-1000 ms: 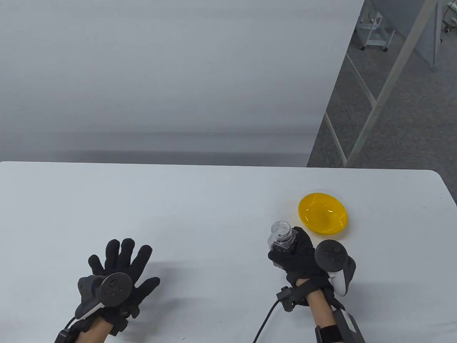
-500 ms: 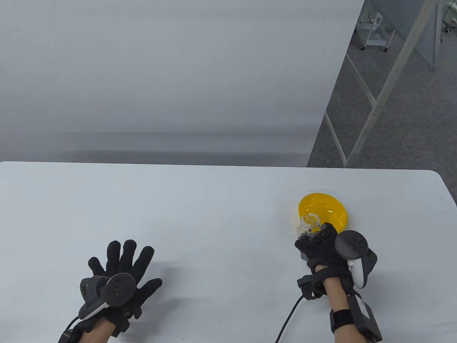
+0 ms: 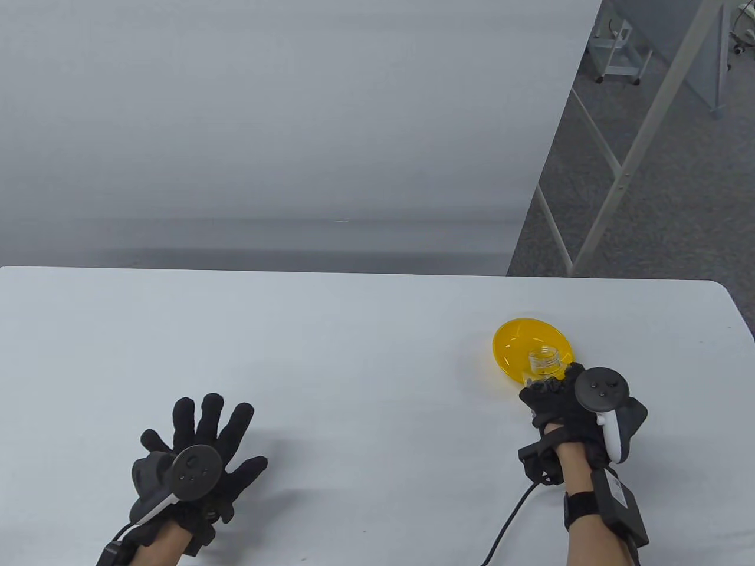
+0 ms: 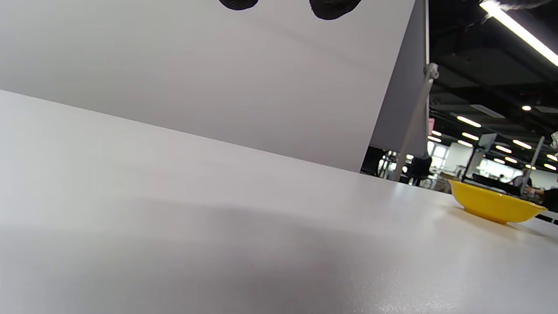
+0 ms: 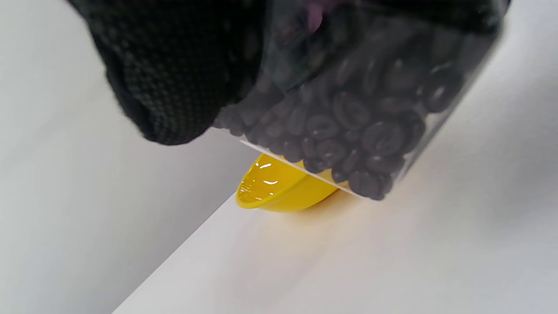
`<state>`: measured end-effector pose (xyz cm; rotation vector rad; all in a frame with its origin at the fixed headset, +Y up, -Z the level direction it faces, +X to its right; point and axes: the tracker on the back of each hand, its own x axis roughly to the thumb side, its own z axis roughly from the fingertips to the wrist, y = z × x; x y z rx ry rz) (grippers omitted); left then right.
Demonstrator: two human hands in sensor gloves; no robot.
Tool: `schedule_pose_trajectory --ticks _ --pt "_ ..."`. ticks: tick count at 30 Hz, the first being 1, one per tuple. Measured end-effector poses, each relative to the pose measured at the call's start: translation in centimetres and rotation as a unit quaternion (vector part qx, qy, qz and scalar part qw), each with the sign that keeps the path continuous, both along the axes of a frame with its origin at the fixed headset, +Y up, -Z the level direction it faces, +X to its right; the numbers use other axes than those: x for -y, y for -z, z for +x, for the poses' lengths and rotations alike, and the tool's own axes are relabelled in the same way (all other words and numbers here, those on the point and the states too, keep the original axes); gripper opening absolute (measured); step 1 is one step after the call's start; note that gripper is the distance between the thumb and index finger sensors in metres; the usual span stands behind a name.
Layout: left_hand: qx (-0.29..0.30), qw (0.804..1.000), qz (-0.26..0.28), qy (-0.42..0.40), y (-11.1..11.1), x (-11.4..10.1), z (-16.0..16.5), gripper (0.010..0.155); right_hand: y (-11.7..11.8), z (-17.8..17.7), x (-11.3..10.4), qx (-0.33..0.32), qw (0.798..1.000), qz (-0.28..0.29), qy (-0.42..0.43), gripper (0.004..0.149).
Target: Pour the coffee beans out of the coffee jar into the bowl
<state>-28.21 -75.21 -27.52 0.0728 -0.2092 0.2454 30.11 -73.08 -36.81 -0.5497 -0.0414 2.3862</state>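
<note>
Right hand (image 3: 557, 404) grips clear coffee jar (image 3: 544, 361), fingers wrapped round lower body; open mouth up, over near edge of yellow bowl (image 3: 516, 342). Coffee beans (image 5: 348, 117) fill jar's lower part. Bowl sits toward table's (image 3: 330, 354) right far side. Left hand (image 3: 197, 460) flat on table near front-left, fingers spread, holding nothing.

White table (image 3: 330, 354) across lower frame, rounded corner at right. Plain grey-white partition panel (image 3: 265, 118) behind, filling upper left. Grey carpet floor (image 3: 666, 194) upper right, with pale metal frame legs (image 3: 643, 135). Ceiling strip lights (image 4: 518, 30) upper right in left wrist view.
</note>
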Motion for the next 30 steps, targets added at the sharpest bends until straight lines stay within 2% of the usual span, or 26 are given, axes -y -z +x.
schedule_pose_trajectory --ticks 14,23,30 --pt "0.002 1.000 -0.002 0.007 0.0 0.1 0.0 0.089 0.6 0.8 -0.5 0.034 0.998 -0.036 -0.029 0.093" --pt "0.017 1.000 0.007 0.011 -0.1 0.1 0.3 0.087 0.6 0.0 -1.0 0.035 0.991 -0.066 -0.113 0.093" --pt "0.022 1.000 0.000 0.010 -0.1 0.3 0.4 0.088 0.8 -0.3 -0.8 0.046 0.985 -0.086 -0.141 0.093"
